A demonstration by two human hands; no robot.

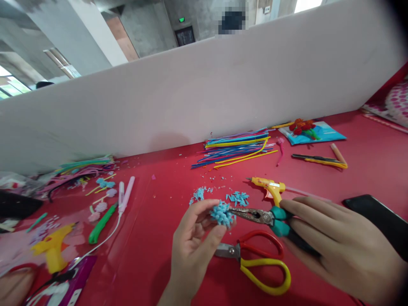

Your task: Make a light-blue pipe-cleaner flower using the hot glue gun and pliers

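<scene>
I have the left hand (196, 244) pinching a spiky blue cluster (222, 213) just below the frame's centre. In the lower right, the right hand (344, 238) grips the pliers (263, 216), their tips at the cluster's right side; I can't tell whether they clamp a piece. Red-and-yellow scissors (235, 251) lie at lower centre.

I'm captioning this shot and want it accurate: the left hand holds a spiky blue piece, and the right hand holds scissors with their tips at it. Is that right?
Not quite: the tool is wrong. In the head view, the right hand holds long-nosed pliers with their tips at the spiky blue piece, which the left hand does hold. The scissors lie on the red table.
</scene>
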